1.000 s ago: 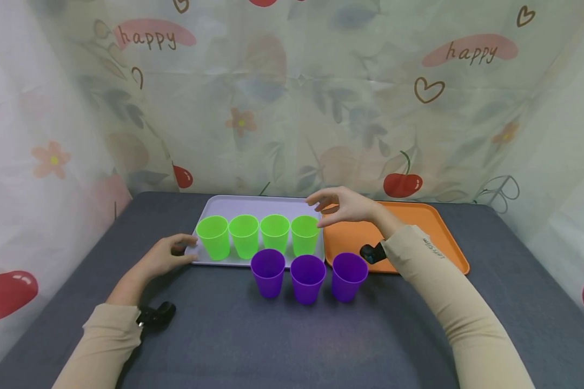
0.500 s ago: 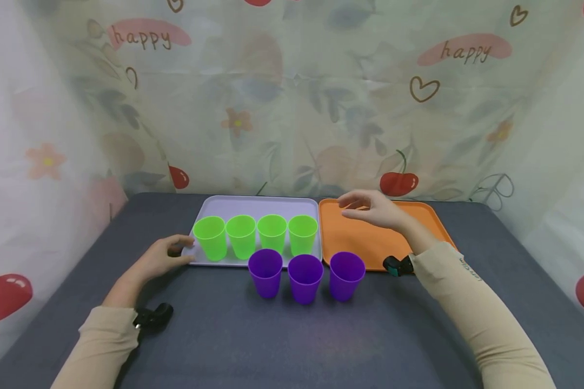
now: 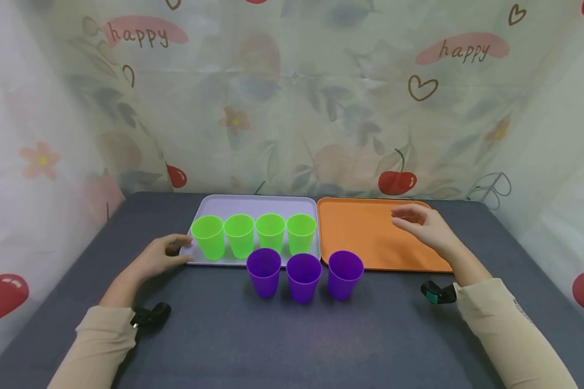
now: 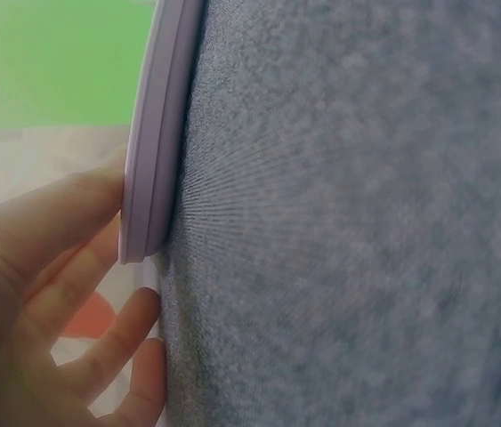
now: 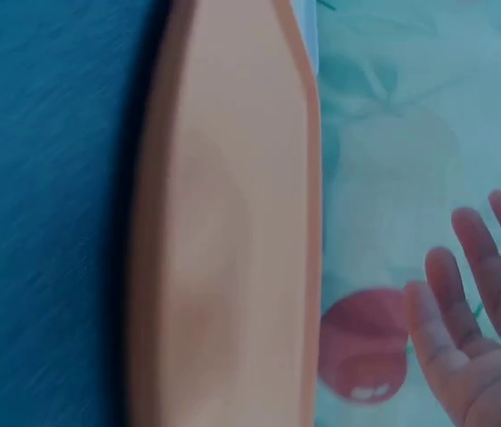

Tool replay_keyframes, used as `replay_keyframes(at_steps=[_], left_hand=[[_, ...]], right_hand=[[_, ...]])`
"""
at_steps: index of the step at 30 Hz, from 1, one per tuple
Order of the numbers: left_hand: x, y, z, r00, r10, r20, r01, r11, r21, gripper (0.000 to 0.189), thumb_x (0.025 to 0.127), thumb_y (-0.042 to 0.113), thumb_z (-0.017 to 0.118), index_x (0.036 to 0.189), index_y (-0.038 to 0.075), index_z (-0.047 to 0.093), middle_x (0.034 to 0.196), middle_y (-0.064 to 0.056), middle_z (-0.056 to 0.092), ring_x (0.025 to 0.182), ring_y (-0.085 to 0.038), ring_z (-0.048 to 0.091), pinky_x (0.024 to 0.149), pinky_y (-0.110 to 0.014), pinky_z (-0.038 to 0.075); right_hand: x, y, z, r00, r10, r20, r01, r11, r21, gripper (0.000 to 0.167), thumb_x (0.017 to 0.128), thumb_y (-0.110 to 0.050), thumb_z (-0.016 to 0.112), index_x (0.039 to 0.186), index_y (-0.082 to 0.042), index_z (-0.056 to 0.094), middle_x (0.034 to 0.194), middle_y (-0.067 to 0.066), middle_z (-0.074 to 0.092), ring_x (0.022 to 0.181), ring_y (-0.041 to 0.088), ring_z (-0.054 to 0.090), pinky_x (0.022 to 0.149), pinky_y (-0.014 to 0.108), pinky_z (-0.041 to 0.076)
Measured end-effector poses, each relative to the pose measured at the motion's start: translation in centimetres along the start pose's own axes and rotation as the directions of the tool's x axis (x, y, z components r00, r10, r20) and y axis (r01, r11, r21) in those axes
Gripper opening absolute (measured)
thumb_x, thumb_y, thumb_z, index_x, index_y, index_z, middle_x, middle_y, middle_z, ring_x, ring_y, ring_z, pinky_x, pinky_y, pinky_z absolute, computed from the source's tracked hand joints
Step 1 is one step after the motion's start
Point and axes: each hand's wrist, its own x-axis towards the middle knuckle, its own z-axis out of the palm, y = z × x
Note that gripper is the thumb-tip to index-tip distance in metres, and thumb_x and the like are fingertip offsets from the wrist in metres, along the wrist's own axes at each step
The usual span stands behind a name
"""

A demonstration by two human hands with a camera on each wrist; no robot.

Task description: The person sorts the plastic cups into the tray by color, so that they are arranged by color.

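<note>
My left hand (image 3: pixel 163 255) rests at the left edge of the lilac tray (image 3: pixel 263 202), thumb tip and fingertips right at its rim. In the left wrist view the thumb (image 4: pixel 81 200) meets the side of the rim, while the lower fingers reach the cloth. Several bright green cups (image 3: pixel 271 232) stand upright in a row on this tray. In front are three purple cups (image 3: pixel 303 278), side by side. My right hand (image 3: pixel 425 227) holds nothing; it hovers over the right part of the orange tray (image 3: pixel 360 232), fingers loosely bent. The right wrist view shows its fingers spread.
The two trays lie edge to edge on a dark grey tablecloth (image 3: pixel 233 335). A patterned curtain (image 3: pixel 292 108) hangs behind the table and along both sides. Thin cable loops (image 3: pixel 491 189) show at the back right corner.
My right hand has moved right, away from the rightmost green cup and across the orange tray. The left hand stays at the lilac tray's edge; the cups have kept their places.
</note>
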Motion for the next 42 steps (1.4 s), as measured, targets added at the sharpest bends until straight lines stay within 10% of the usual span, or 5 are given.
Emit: replay_keyframes(at_steps=[8,18,26,42], left_hand=[[0.1,-0.2,0.0,1.000,0.001,0.002,-0.001,1.000,0.001,0.049,0.086,0.023,0.067,0.126,0.000,0.053,0.125,-0.024,0.057,0.115,-0.047,0.050,0.093,-0.056,0.044],[0.2,-0.2,0.0,1.000,-0.013,0.011,0.013,1.000,0.004,0.050,0.086,0.025,0.067,0.127,0.001,0.053,0.126,-0.023,0.056,0.117,-0.047,0.049,0.094,-0.057,0.043],[0.2,-0.2,0.0,1.000,-0.007,0.005,0.007,1.000,0.009,0.049,0.085,0.024,0.067,0.126,0.000,0.054,0.124,-0.023,0.057,0.115,-0.047,0.050,0.094,-0.057,0.042],[-0.1,0.0,0.0,1.000,0.004,0.003,-0.004,1.000,0.010,0.048,0.086,0.023,0.066,0.126,-0.001,0.053,0.125,-0.024,0.057,0.116,-0.047,0.050,0.093,-0.057,0.043]], right_hand=[[-2.6,3.6,-1.1,0.987,0.102,-0.121,-0.103,0.995,-0.002,0.064,0.087,-0.054,0.054,0.133,-0.010,0.046,0.116,-0.013,0.052,0.095,-0.010,0.045,0.089,0.034,0.042],[-5.2,6.3,-2.4,0.973,0.157,-0.169,-0.152,0.988,0.041,0.060,0.089,-0.047,0.057,0.134,-0.009,0.045,0.101,-0.034,0.046,0.091,-0.017,0.044,0.075,0.008,0.040],[-6.0,7.9,-2.6,0.963,0.235,-0.136,-0.235,0.972,0.014,0.073,0.089,-0.048,0.056,0.141,0.000,0.035,0.137,0.018,0.044,0.128,0.042,0.034,0.098,0.057,0.033],[-6.8,9.5,-2.8,0.971,0.233,-0.045,-0.237,0.961,-0.144,0.070,0.089,-0.038,0.060,0.137,0.007,0.036,0.139,0.034,0.036,0.122,0.050,0.040,0.089,0.052,0.044]])
